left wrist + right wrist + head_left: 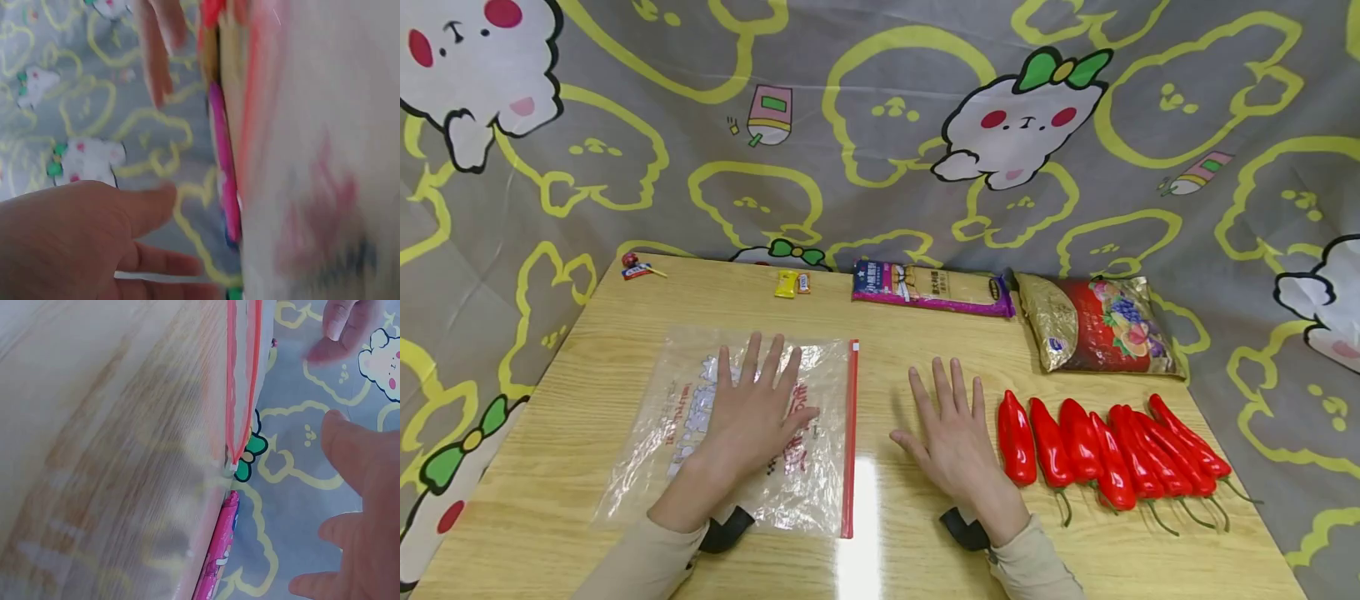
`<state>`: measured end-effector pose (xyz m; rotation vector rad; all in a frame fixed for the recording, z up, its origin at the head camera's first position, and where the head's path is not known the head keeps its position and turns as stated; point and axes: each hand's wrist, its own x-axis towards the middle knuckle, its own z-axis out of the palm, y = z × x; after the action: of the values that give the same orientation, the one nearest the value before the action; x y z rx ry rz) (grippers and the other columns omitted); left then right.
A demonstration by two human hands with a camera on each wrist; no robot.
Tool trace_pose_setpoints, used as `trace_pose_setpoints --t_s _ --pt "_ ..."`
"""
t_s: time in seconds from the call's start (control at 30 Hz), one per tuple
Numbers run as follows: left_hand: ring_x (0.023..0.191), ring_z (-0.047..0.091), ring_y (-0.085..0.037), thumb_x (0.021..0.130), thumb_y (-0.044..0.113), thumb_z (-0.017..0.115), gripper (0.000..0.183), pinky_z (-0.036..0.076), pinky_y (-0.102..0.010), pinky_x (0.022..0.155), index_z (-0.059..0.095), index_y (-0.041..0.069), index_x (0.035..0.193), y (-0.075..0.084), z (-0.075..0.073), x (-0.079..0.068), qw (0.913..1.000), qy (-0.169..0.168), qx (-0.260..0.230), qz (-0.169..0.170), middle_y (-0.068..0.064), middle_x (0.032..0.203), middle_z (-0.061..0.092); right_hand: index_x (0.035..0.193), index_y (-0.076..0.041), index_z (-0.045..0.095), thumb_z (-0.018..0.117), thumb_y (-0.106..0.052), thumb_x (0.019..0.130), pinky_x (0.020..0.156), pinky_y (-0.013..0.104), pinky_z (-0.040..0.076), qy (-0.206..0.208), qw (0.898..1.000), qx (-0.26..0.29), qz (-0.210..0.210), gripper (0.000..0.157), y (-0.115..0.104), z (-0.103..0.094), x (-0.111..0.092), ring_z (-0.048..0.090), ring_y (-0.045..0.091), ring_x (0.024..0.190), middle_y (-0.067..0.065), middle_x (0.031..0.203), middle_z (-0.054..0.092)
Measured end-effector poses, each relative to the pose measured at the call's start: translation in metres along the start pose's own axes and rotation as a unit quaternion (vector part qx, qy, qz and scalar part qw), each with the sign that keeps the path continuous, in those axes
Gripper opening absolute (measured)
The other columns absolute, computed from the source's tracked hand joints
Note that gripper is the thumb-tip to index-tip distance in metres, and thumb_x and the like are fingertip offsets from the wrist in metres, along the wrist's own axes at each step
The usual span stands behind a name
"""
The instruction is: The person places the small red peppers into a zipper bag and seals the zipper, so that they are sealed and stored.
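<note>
A clear zip bag (808,508) with printed letters and a red zip edge lies flat on the wooden table. Above it, palm down, is my left hand (748,425), its fingers straight and spread; whether it touches the plastic I cannot tell. My right hand (958,446), also spread and holding nothing, is between the bag and a row of glossy red peppers (1078,442). In the left wrist view, a blurred left hand (69,231) shows beside the bag. The right wrist view has the right hand (372,500) with fingers extended and the bag's red zip strip (231,375).
At the table's back edge lie a lollipop (631,262) with a small blue wrapped sweet, a yellow sweet (786,284) beside another small wrapped one, and a long purple-ended noodle packet (932,288). A gold and red bag (1101,325) sits back right. Patterned cloth (880,125) hangs behind.
</note>
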<state>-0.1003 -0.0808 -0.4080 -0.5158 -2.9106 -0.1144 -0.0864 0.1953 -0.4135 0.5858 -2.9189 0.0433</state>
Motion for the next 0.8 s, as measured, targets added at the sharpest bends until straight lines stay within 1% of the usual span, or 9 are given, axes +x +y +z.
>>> trace_pose_setpoints --t_s 0.07,0.1,0.13,0.2,0.27,0.4,0.57,0.63,0.8 --pt "0.116 0.047 -0.036 0.088 0.053 0.047 0.058 0.031 -0.054 0.098 0.056 0.005 0.120 0.012 -0.003 -0.002 0.9997 0.005 -0.019 0.016 -0.019 0.123 0.054 0.148 -0.015 0.017 0.044 -0.058 0.087 0.107 0.058 0.002 0.003 1.000 -0.001 0.000 0.079 0.000 -0.001 0.000 0.001 0.038 0.139 0.019 0.152 0.010" --pt "0.102 0.055 -0.033 0.088 0.048 0.051 0.049 0.040 -0.050 0.089 0.061 0.004 0.107 0.019 -0.004 -0.003 0.9991 0.006 -0.034 0.024 -0.016 0.108 0.061 0.148 -0.015 0.017 0.044 -0.058 0.087 0.107 0.058 0.003 0.003 1.000 -0.001 0.000 0.079 0.000 0.000 0.001 0.001 0.038 0.139 0.019 0.151 0.011" --pt "0.086 0.059 -0.029 0.087 0.044 0.054 0.041 0.045 -0.044 0.078 0.063 0.005 0.094 0.026 -0.004 -0.004 0.9981 0.004 -0.052 0.032 -0.013 0.092 0.063 0.148 -0.015 0.017 0.044 -0.058 0.087 0.107 0.058 0.003 0.002 1.000 -0.002 0.000 0.078 0.000 -0.001 0.001 0.001 0.038 0.139 0.019 0.151 0.011" --pt "0.064 0.056 -0.021 0.087 0.040 0.056 0.033 0.045 -0.035 0.057 0.060 0.007 0.079 0.042 -0.004 -0.004 0.9952 -0.008 -0.086 0.045 -0.005 0.071 0.058 0.147 -0.015 0.018 0.044 -0.058 0.087 0.107 0.058 0.003 0.001 1.000 -0.004 -0.001 0.078 0.000 -0.001 0.001 0.001 0.038 0.139 0.019 0.151 0.012" --pt "0.053 0.049 -0.016 0.087 0.038 0.056 0.033 0.040 -0.029 0.046 0.057 0.010 0.070 0.055 -0.001 -0.001 0.9916 -0.028 -0.118 0.045 0.000 0.060 0.051 0.147 -0.016 0.018 0.044 -0.058 0.087 0.107 0.058 0.003 0.001 1.000 -0.005 -0.001 0.078 -0.001 -0.001 0.001 0.001 0.038 0.139 0.019 0.151 0.013" --pt "0.043 0.040 -0.010 0.088 0.042 0.053 0.041 0.032 -0.024 0.037 0.051 0.013 0.060 0.071 0.008 0.005 0.9886 -0.069 -0.133 0.016 0.004 0.051 0.043 0.147 -0.016 0.020 0.045 -0.057 0.087 0.107 0.058 0.004 0.003 1.000 -0.003 -0.006 0.077 -0.003 -0.002 0.000 0.002 0.038 0.139 0.019 0.151 0.015" --pt "0.040 0.037 -0.011 0.086 0.049 0.052 0.048 0.031 -0.027 0.035 0.044 0.017 0.052 0.074 0.021 0.005 0.9829 -0.123 -0.135 -0.026 0.004 0.047 0.040 0.147 -0.016 0.021 0.045 -0.056 0.088 0.108 0.057 0.004 -0.001 1.000 0.001 -0.009 0.076 -0.006 -0.002 -0.002 0.001 0.037 0.139 0.019 0.150 0.016" --pt "0.041 0.039 -0.012 0.086 0.047 0.054 0.045 0.032 -0.028 0.036 0.047 0.016 0.054 0.073 0.025 0.004 0.9814 -0.127 -0.140 -0.029 0.003 0.048 0.042 0.147 -0.016 0.021 0.044 -0.056 0.088 0.108 0.056 0.005 -0.001 1.000 -0.001 -0.011 0.075 -0.007 -0.002 -0.001 0.001 0.037 0.139 0.018 0.150 0.017" --pt "0.043 0.046 -0.017 0.084 0.027 0.057 0.030 0.035 -0.031 0.036 0.051 0.009 0.060 0.069 0.030 0.004 0.9848 -0.083 -0.152 -0.011 -0.002 0.051 0.047 0.147 -0.015 0.021 0.045 -0.055 0.088 0.108 0.056 0.007 0.003 1.000 0.002 -0.020 0.075 -0.008 -0.003 -0.001 0.004 0.037 0.139 0.018 0.150 0.019"
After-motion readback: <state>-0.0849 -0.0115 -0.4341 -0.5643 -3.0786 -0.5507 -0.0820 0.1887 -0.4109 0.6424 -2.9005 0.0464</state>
